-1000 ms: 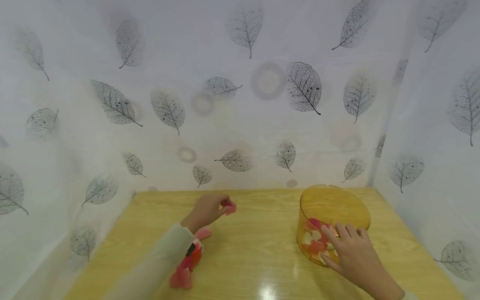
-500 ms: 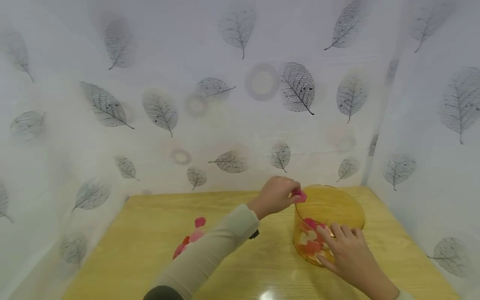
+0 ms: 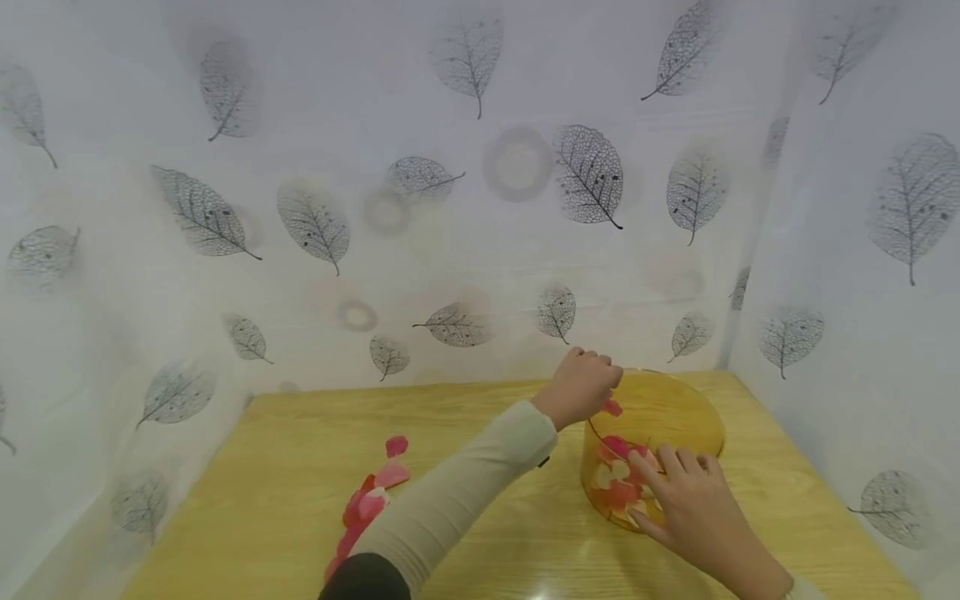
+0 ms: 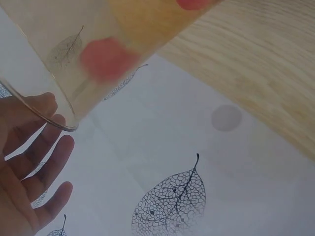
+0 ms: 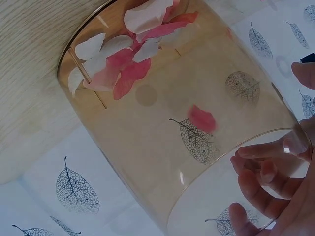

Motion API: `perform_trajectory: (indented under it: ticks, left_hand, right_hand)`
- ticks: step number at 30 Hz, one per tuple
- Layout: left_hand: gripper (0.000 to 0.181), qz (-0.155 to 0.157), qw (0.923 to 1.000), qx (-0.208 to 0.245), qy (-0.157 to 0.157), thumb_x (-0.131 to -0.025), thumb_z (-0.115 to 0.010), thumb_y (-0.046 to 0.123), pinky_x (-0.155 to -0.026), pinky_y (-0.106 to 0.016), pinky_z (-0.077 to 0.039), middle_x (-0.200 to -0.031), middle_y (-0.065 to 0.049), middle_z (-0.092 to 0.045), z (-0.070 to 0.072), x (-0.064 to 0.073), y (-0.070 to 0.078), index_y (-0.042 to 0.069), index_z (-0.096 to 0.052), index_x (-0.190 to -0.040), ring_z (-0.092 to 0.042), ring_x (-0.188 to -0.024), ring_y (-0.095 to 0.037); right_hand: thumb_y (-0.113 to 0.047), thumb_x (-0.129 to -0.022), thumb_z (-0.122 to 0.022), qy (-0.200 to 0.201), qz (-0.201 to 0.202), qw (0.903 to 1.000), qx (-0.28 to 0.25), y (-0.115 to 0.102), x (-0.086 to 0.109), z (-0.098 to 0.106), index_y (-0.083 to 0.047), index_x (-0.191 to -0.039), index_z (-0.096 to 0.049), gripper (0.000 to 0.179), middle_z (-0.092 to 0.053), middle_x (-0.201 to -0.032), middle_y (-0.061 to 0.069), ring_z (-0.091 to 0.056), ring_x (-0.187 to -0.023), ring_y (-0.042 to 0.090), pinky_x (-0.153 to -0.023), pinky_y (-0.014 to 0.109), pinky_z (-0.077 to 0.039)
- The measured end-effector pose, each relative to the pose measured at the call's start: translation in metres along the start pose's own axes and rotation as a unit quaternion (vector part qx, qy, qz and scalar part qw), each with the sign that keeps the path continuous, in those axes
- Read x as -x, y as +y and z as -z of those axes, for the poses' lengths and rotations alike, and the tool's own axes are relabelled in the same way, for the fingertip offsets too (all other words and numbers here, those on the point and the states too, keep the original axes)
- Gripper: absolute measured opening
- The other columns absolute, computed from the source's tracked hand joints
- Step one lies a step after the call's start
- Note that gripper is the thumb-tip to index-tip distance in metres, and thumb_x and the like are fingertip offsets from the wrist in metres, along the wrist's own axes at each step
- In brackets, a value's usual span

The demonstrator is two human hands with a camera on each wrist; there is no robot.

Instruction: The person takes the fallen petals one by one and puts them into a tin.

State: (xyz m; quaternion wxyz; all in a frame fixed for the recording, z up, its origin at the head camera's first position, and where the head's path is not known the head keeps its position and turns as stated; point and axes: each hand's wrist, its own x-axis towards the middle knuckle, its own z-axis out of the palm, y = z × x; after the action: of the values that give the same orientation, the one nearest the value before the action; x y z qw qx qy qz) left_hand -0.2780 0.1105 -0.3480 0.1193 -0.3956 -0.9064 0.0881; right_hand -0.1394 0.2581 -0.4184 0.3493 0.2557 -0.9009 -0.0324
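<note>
An amber see-through tub (image 3: pixel 652 417) with a wide round mouth stands at the table's right side. Pink, red and white petals (image 5: pixel 129 66) lie at its bottom. Over the tub's left rim my left hand (image 3: pixel 579 385) reaches, its fingers spread apart in the left wrist view. A loose pink petal (image 5: pixel 202 118) drops inside the tub, blurred, below that hand and clear of its fingers. My right hand (image 3: pixel 705 517) holds the near right edge of the tub, with fingers (image 5: pixel 258 194) curled over the rim and the thumb outside.
A row of red, pink and pale petals (image 3: pixel 358 510) lies on the wooden table (image 3: pixel 247 492) to the left, partly behind my left sleeve (image 3: pixel 450 492). A white curtain (image 3: pixel 480 233) printed with grey leaves surrounds the table.
My left hand has crossed rightward from the petal row to the tub, carrying a pink petal, and has let it go. My right hand keeps its place at the tub.
</note>
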Motion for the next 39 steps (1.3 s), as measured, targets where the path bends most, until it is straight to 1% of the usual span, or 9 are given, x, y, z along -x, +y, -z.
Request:
perform_trajectory:
  ticks: [3,9,14,18,22,27,31,35,39]
  left_hand:
    - [0.016,0.007,1.0000,-0.002,0.001,-0.093,-0.058,0.030,-0.088,-0.026,-0.045,-0.103,0.013,-0.065,-0.002,0.002,-0.001,0.030,-0.064,-0.108,-0.061,-0.092,-0.006]
    - [0.015,0.014,0.9992,0.008,0.036,-0.092,-0.059,0.031,-0.091,-0.027,-0.046,-0.103,0.013,-0.065,-0.002,0.009,-0.005,0.030,-0.065,-0.106,-0.061,-0.094,-0.007]
    - [0.014,0.018,0.9970,0.030,0.068,-0.091,-0.062,0.032,-0.095,-0.029,-0.045,-0.103,0.011,-0.066,0.002,0.029,-0.012,0.028,-0.066,-0.104,-0.061,-0.095,-0.009]
    - [0.012,0.022,0.9940,0.046,0.097,-0.090,-0.063,0.030,-0.095,-0.031,-0.045,-0.102,0.010,-0.066,-0.001,0.055,-0.026,0.026,-0.065,-0.101,-0.061,-0.094,-0.010]
    - [0.010,0.037,0.9898,0.072,0.117,-0.088,-0.066,0.027,-0.093,-0.032,-0.046,-0.098,0.008,-0.067,-0.008,0.088,-0.049,0.023,-0.066,-0.097,-0.062,-0.090,-0.011]
    - [0.008,0.073,0.9843,0.101,0.125,-0.084,-0.070,0.022,-0.089,-0.036,-0.048,-0.091,0.004,-0.067,-0.020,0.138,-0.086,0.019,-0.067,-0.091,-0.062,-0.086,-0.014]
    - [0.010,0.116,0.9777,0.116,0.132,-0.079,-0.074,0.015,-0.082,-0.037,-0.050,-0.085,0.002,-0.066,-0.039,0.175,-0.118,0.015,-0.067,-0.086,-0.062,-0.081,-0.016]
    - [0.013,0.163,0.9716,0.128,0.113,-0.075,-0.077,0.011,-0.073,-0.034,-0.052,-0.081,0.000,-0.065,-0.065,0.205,-0.148,0.013,-0.066,-0.082,-0.061,-0.074,-0.016]
    - [0.011,0.207,0.9668,0.139,0.056,-0.076,-0.075,0.011,-0.069,-0.034,-0.051,-0.079,-0.003,-0.065,-0.093,0.225,-0.172,0.010,-0.066,-0.082,-0.060,-0.072,-0.018]
  right_hand:
    - [-0.067,-0.091,-0.009,0.000,-0.001,1.0000,0.000,0.000,0.001,-0.001,-0.012,-0.109,-0.063,0.079,-0.054,-0.087,0.011,-0.051,-0.072,0.027,-0.061,0.044,-0.040]
    - [-0.067,-0.090,-0.009,-0.004,-0.003,1.0000,0.000,-0.001,0.000,-0.001,-0.012,-0.109,-0.063,0.080,-0.054,-0.087,0.011,-0.052,-0.070,0.027,-0.061,0.046,-0.042]
    - [-0.068,-0.090,-0.008,-0.008,-0.002,1.0000,0.005,-0.002,-0.002,0.000,-0.013,-0.108,-0.063,0.080,-0.052,-0.084,0.009,-0.050,-0.069,0.025,-0.060,0.044,-0.041]
    - [-0.068,-0.089,-0.008,-0.012,-0.002,0.9999,0.005,-0.003,-0.001,-0.001,-0.013,-0.108,-0.062,0.080,-0.050,-0.082,0.007,-0.049,-0.069,0.023,-0.060,0.043,-0.040]
    - [-0.068,-0.089,-0.009,-0.009,-0.005,0.9999,0.004,-0.003,-0.001,-0.002,-0.013,-0.109,-0.062,0.079,-0.050,-0.081,0.007,-0.049,-0.069,0.023,-0.060,0.043,-0.039]
    - [-0.068,-0.089,-0.008,-0.006,-0.002,0.9999,0.009,-0.003,0.000,-0.001,-0.013,-0.109,-0.062,0.079,-0.052,-0.082,0.008,-0.050,-0.067,0.025,-0.059,0.044,-0.041]
    - [-0.069,-0.089,-0.008,-0.007,-0.004,0.9999,0.010,-0.003,0.000,-0.001,-0.013,-0.108,-0.062,0.080,-0.052,-0.082,0.009,-0.051,-0.065,0.026,-0.059,0.044,-0.042]
    - [-0.069,-0.089,-0.009,-0.005,-0.006,0.9999,0.009,-0.003,0.000,-0.001,-0.013,-0.108,-0.063,0.080,-0.052,-0.080,0.008,-0.050,-0.065,0.025,-0.058,0.044,-0.043]
    - [-0.069,-0.089,-0.008,-0.004,-0.006,0.9999,0.009,-0.004,-0.001,-0.001,-0.014,-0.108,-0.063,0.080,-0.050,-0.079,0.007,-0.049,-0.064,0.025,-0.058,0.044,-0.042]
